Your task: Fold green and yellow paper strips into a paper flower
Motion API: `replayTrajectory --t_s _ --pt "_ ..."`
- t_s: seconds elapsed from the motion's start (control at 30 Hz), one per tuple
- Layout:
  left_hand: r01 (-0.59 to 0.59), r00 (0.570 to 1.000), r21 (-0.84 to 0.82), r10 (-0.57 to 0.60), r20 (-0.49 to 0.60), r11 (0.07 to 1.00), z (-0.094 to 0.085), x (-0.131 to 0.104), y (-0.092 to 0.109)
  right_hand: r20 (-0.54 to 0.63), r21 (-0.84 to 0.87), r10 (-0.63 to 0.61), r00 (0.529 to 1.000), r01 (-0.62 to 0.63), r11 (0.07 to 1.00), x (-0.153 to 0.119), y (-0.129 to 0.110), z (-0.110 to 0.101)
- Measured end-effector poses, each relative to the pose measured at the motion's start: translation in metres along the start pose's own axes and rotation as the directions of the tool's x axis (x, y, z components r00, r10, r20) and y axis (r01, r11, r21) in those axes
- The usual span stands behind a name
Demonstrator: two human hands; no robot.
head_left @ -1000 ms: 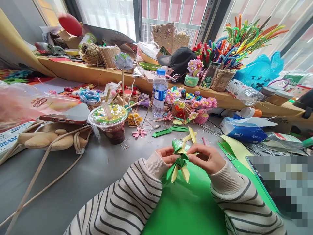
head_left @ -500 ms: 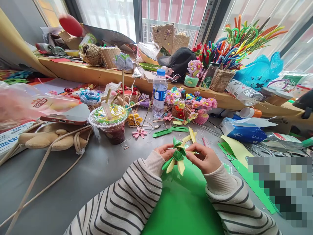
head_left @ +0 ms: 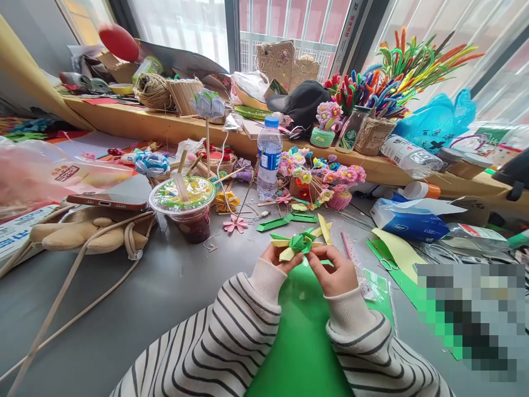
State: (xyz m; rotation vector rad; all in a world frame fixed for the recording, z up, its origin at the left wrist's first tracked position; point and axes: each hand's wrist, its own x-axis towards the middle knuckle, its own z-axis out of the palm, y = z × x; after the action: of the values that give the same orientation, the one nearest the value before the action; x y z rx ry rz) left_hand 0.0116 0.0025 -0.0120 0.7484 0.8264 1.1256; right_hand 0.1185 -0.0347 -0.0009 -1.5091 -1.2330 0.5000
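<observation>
Between my two hands is a folded paper flower (head_left: 301,242) with a green centre and pale yellow and green petals. My left hand (head_left: 278,259) is closed on its left side, partly behind the petals. From the right, my right hand (head_left: 334,270) pinches its lower edge between thumb and fingers. Beyond the flower lie folded green paper strips (head_left: 275,223) and a folded yellow strip (head_left: 324,229). A green sheet (head_left: 306,331) spreads below my forearms.
A lidded drink cup (head_left: 182,209) stands left of my hands, near a phone (head_left: 109,201) on a beige bag. Further back are a water bottle (head_left: 269,160) and crocheted flowers (head_left: 326,176). Scissors (head_left: 387,264) lie on green paper at right.
The paper flower has turned from hanging petals-down to lying flatter, its green centre facing up. My right hand has come slightly left and lower, uncovering a clear packet on the table.
</observation>
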Motion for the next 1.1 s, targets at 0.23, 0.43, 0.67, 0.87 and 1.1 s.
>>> replayTrajectory --t_s 0.23,0.43,0.67,0.87,1.1 --pt "0.010 0.999 0.082 -0.007 -0.037 0.997 -0.009 0.007 0.002 0.159 -0.153 -0.148 0.976 0.173 0.973 0.001 0.005 0.001" --pt "0.008 0.999 0.063 -0.010 0.033 0.998 -0.006 0.003 0.003 0.228 -0.261 -0.215 0.950 0.272 0.926 0.006 0.007 -0.006" --pt "-0.086 0.996 0.158 0.082 0.030 0.984 -0.006 0.003 -0.001 0.218 -0.353 -0.395 0.892 0.449 0.820 0.002 0.011 -0.002" --pt "-0.120 0.993 0.292 0.121 0.013 0.949 -0.006 0.002 0.000 0.337 -0.296 -0.433 0.836 0.531 0.794 0.004 0.013 -0.001" --pt "-0.151 0.986 0.389 0.167 -0.008 0.909 -0.005 0.003 0.004 0.292 -0.364 -0.338 0.894 0.431 0.826 0.005 0.002 -0.007"
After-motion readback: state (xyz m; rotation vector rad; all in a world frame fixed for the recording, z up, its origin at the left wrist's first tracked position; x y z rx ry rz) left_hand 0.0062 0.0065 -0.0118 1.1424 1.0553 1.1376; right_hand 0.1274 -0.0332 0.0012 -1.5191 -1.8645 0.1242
